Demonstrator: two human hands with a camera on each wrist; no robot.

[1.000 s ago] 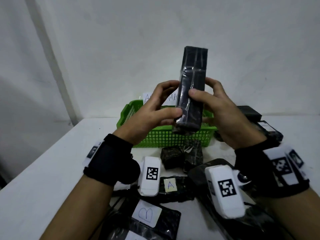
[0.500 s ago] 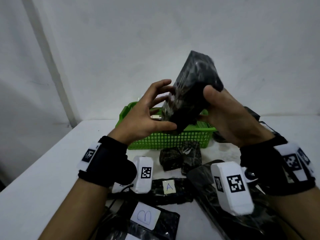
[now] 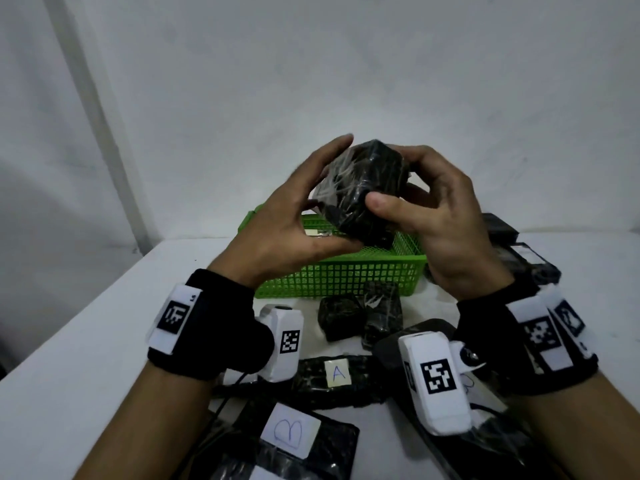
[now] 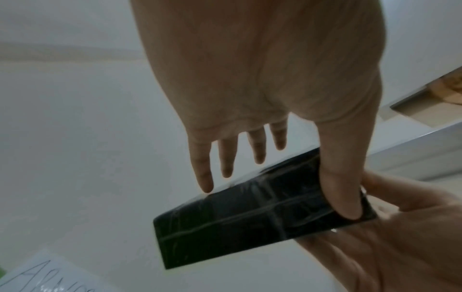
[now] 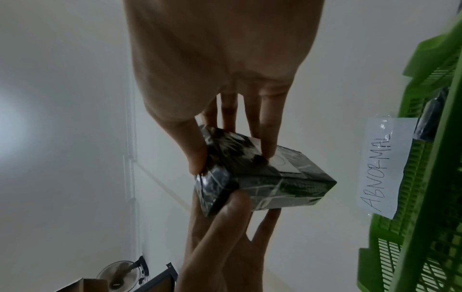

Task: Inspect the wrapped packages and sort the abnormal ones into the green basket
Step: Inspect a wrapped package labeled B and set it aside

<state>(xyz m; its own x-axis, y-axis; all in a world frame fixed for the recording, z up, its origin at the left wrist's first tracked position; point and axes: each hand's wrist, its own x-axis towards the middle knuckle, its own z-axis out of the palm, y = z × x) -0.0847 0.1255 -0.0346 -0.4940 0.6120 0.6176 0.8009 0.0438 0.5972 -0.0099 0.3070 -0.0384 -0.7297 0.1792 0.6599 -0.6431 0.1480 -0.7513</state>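
A black package wrapped in clear film is held in the air by both hands, above the green basket, with one end turned towards me. My left hand grips its left side, the thumb underneath and the fingers over the top. My right hand pinches its right side between thumb and fingers. In the left wrist view the thumb presses on the package. The right wrist view shows crinkled film on the package, and a paper label reading ABNORMAL on the basket.
Two small wrapped packages lie in front of the basket. Nearer me lie a package labelled A and one labelled B. More dark packages sit at the right of the white table.
The package stood upright between my hands; both hands have tipped and turned it, so that its end now faces me, and it sits a little lower.
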